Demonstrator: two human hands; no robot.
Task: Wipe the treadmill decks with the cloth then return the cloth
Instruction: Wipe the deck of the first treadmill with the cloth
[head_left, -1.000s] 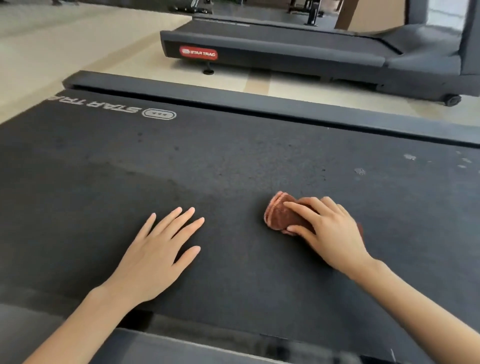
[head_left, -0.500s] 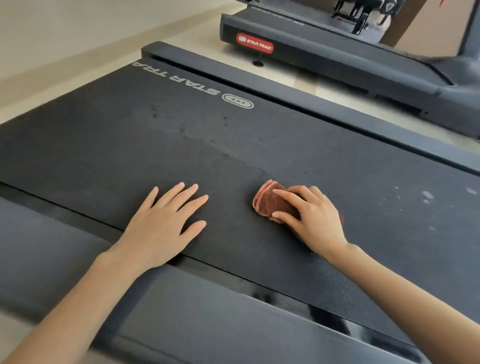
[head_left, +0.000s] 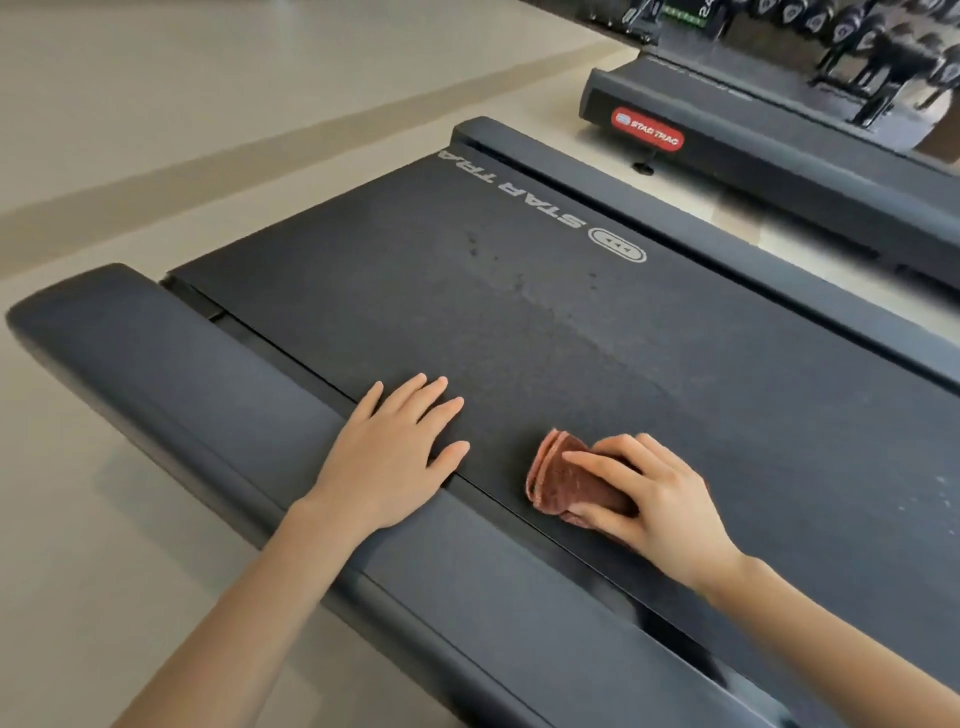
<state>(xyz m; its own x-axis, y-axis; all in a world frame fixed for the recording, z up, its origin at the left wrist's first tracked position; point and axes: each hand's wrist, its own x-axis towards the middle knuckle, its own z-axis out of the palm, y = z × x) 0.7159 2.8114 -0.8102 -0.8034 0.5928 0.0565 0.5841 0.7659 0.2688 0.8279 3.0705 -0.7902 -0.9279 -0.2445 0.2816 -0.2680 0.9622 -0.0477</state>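
Observation:
A folded reddish-brown cloth (head_left: 563, 480) lies on the black treadmill deck (head_left: 597, 332), close to the near edge of the belt. My right hand (head_left: 652, 499) grips the cloth, fingers on top and thumb curled under its near side. My left hand (head_left: 392, 452) rests flat with spread fingers, its palm on the dark side rail (head_left: 197, 374) and its fingertips on the belt. A darker swept band runs across the belt beyond the cloth. White specks dot the belt at the far right.
A second treadmill (head_left: 727, 124) with a red Star Trac badge stands beyond, across a strip of pale floor (head_left: 182, 104). A dumbbell rack (head_left: 857, 41) shows at the top right. Pale floor also lies to the left of the near rail.
My right hand has drawn the cloth toward the near edge of the belt. My left hand has slid back onto the side rail. The view has swung left, showing the rear end of the deck.

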